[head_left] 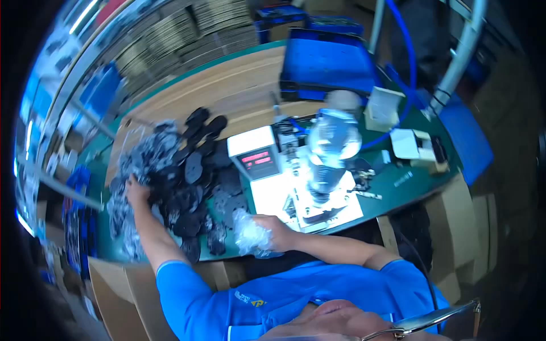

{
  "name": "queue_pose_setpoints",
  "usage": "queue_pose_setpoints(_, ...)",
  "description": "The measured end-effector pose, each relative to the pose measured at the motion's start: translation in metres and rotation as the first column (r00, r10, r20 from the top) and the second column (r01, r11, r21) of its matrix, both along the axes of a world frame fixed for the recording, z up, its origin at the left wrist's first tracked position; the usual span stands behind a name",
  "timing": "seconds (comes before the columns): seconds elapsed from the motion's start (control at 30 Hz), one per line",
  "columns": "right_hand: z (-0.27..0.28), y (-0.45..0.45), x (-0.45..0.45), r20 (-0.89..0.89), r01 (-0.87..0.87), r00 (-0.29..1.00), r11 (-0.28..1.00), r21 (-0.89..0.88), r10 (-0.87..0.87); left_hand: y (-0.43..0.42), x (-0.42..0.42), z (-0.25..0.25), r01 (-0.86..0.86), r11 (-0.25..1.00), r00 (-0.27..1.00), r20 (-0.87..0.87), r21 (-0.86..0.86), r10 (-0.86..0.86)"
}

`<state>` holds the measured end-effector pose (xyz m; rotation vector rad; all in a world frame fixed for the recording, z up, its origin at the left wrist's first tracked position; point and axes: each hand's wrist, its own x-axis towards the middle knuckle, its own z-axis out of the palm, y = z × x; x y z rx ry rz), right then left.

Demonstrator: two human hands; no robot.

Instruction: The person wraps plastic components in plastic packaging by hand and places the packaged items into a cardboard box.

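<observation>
My left hand reaches into the left side of a heap of crumpled greyish plastic wrapping. Its fingers are blurred and partly sunk in the heap, so their grip is unclear. In my right hand, near the front edge, is a crumpled clear plastic bag; whether it contains anything is hard to see. Between the hands lies a spread pile of flat, rounded black pieces, some overlapping and some under plastic. Right of the pile stands a white box with a red digital display.
A brightly lit bench device with a shiny rounded top stands right of the display box. Behind it is a blue tray. Small open white boxes stand on the green tabletop. Cardboard sits below the front edge. Stacked sheets line the back.
</observation>
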<state>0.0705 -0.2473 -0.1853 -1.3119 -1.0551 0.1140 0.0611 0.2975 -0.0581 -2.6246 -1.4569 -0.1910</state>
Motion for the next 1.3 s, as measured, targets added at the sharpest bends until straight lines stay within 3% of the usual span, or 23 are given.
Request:
queue_pose_setpoints(0.03, 0.02, -0.004, 0.002, -0.005, 0.045, 0.999, 0.999, 0.007, -0.045, -0.011, 0.002, 0.005, -0.009, 1.0, 1.0, 0.016, 0.008, 0.009)
queue_pose_setpoints(0.1, 0.057, -0.014, -0.001, -0.124, -0.104, 0.987, 0.995, 0.006, 0.104, -0.037, 0.001, 0.021, -0.032, 0.999, 0.999, -0.013, 0.038, 0.033)
queue_pose_setpoints(0.3, 0.017, -0.005, -0.002, -0.105, -0.069, 0.992, 0.998, -0.009, 0.068, -0.008, -0.009, 0.0, -0.06, 0.998, 0.992, -0.114, 0.0, 0.059)
queue_pose_setpoints(0.5, 0.003, 0.001, -0.002, -0.101, -0.117, 0.989, 0.989, -0.092, 0.107, -0.071, -0.025, 0.015, 0.105, 0.994, 0.983, 0.152, 0.004, -0.105)
queue_pose_setpoints(0.53, 0.008, -0.001, -0.003, -0.113, -0.122, 0.988, 0.986, -0.114, 0.109, -0.064, -0.027, 0.011, 0.09, 0.996, 0.985, 0.148, 0.01, -0.09)
queue_pose_setpoints(0.6, 0.021, -0.006, -0.003, -0.131, -0.131, 0.985, 0.979, -0.157, 0.111, -0.039, -0.027, 0.004, 0.214, 0.97, 0.959, 0.166, 0.116, -0.232)
queue_pose_setpoints(0.8, 0.062, -0.029, -0.001, -0.116, -0.143, 0.987, 0.949, -0.279, 0.115, -0.046, -0.033, 0.04, 0.322, 0.935, 0.943, 0.035, 0.146, -0.33)
queue_pose_setpoints(0.97, 0.055, -0.025, 0.003, -0.102, -0.218, 0.975, 0.921, -0.322, 0.195, -0.111, -0.037, 0.091, 0.227, 0.938, 0.962, 0.091, 0.263, -0.258)
queue_pose_setpoints(1.1, 0.051, -0.027, 0.0, -0.126, -0.167, 0.981, 0.973, -0.157, 0.148, -0.209, -0.039, 0.107, 0.37, 0.818, 0.83, 0.24, 0.441, -0.504)
queue_pose_setpoints(1.17, 0.049, -0.026, 0.001, -0.123, -0.159, 0.983, 0.973, -0.167, 0.139, -0.286, -0.052, 0.118, 0.509, 0.843, 0.842, 0.103, 0.173, -0.529)
queue_pose_setpoints(1.2, 0.048, -0.025, 0.001, -0.12, -0.149, 0.984, 0.973, -0.178, 0.129, -0.321, -0.059, 0.114, 0.606, 0.792, 0.783, 0.121, 0.069, -0.61)
queue_pose_setpoints(1.27, 0.046, -0.021, 0.0, -0.114, -0.142, 0.986, 0.969, -0.202, 0.121, -0.376, -0.071, 0.098, 0.738, 0.653, 0.674, 0.197, -0.169, -0.712)
queue_pose_setpoints(1.3, 0.041, -0.019, 0.0, -0.09, -0.113, 0.991, 0.976, -0.188, 0.097, -0.39, -0.075, 0.089, 0.82, 0.512, 0.564, 0.206, -0.256, -0.8)
